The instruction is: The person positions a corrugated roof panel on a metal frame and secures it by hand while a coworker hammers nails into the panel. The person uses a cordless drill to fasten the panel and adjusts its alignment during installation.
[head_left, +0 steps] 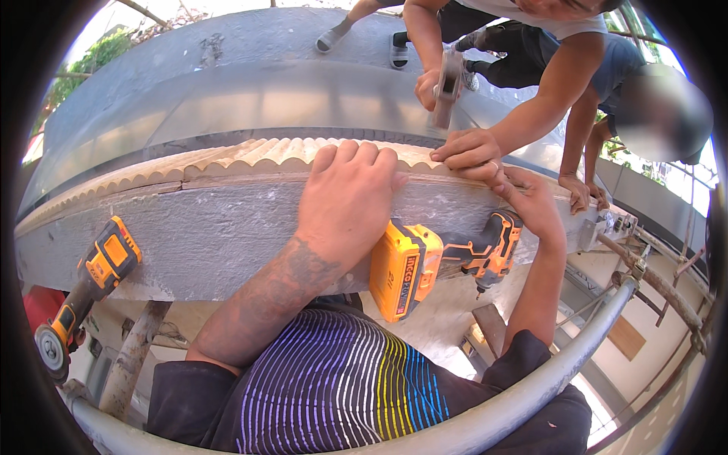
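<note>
A pale wooden-looking panel (pixel 280 155) with a wavy, fluted edge lies along the top of a grey ledge (pixel 227 235). My left hand (pixel 345 186) presses on its front edge, fingers curled over. To the right, my right hand (pixel 535 201) grips at the same edge, its fingertips partly hidden beside a co-worker's hand (pixel 474 152). That person's other hand (pixel 428 87) holds a hammer (pixel 449 85), slightly blurred, above the panel. Between my forearms is an orange and black cordless driver (pixel 493 250) with a yellow battery, in front of the ledge's face.
A yellow and black cordless grinder (pixel 110 258) is at the left, its disc end low. A curved metal scaffold pipe (pixel 591 334) crosses in front of my torso. Another co-worker's hand (pixel 576 193) rests on the ledge's right end. Clear plastic-like sheeting (pixel 227 106) lies behind the panel.
</note>
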`<state>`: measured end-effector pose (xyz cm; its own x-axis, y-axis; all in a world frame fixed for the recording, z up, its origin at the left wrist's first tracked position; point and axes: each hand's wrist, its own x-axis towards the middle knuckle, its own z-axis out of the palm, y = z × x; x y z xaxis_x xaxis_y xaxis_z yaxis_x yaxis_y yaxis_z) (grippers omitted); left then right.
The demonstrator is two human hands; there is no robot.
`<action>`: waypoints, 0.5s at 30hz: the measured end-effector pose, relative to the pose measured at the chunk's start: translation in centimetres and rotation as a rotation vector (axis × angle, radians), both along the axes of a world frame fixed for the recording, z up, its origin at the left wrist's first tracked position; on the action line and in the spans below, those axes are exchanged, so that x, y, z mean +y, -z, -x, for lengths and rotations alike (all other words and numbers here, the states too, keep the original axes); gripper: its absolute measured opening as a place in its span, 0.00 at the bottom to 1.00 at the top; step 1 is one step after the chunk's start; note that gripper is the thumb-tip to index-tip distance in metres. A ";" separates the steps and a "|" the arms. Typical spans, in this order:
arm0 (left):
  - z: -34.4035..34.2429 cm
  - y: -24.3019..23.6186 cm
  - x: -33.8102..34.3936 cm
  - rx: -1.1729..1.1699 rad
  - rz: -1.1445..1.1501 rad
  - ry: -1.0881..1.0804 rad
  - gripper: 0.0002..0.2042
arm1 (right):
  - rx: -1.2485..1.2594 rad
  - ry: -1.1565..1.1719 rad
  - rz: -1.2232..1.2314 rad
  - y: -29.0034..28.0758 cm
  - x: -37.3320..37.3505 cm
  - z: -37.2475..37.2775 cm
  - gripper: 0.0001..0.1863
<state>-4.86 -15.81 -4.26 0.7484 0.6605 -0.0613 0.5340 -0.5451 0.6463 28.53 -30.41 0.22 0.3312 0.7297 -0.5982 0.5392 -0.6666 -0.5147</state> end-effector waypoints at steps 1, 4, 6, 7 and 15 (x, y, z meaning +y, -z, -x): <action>0.0 0.0 0.0 0.001 -0.003 -0.003 0.12 | 0.003 -0.006 0.001 0.0 0.0 -0.1 0.24; 0.0 -0.3 0.1 0.043 0.038 0.007 0.13 | -0.005 -0.015 -0.011 0.2 0.0 -0.1 0.24; 0.0 -0.3 0.2 0.041 0.034 0.012 0.13 | -0.003 0.007 -0.024 0.5 -0.5 -0.4 0.24; 0.0 -0.3 0.2 0.041 0.032 0.014 0.13 | -0.001 0.018 -0.031 0.7 -0.6 -0.5 0.24; 0.0 -0.1 0.1 0.010 -0.020 0.006 0.12 | -0.018 0.010 -0.009 0.4 -0.2 -0.3 0.25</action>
<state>-4.87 -15.72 -4.18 0.7519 0.6569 -0.0557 0.5372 -0.5615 0.6294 28.87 -30.62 -0.16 0.3493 0.7315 -0.5856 0.5417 -0.6676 -0.5107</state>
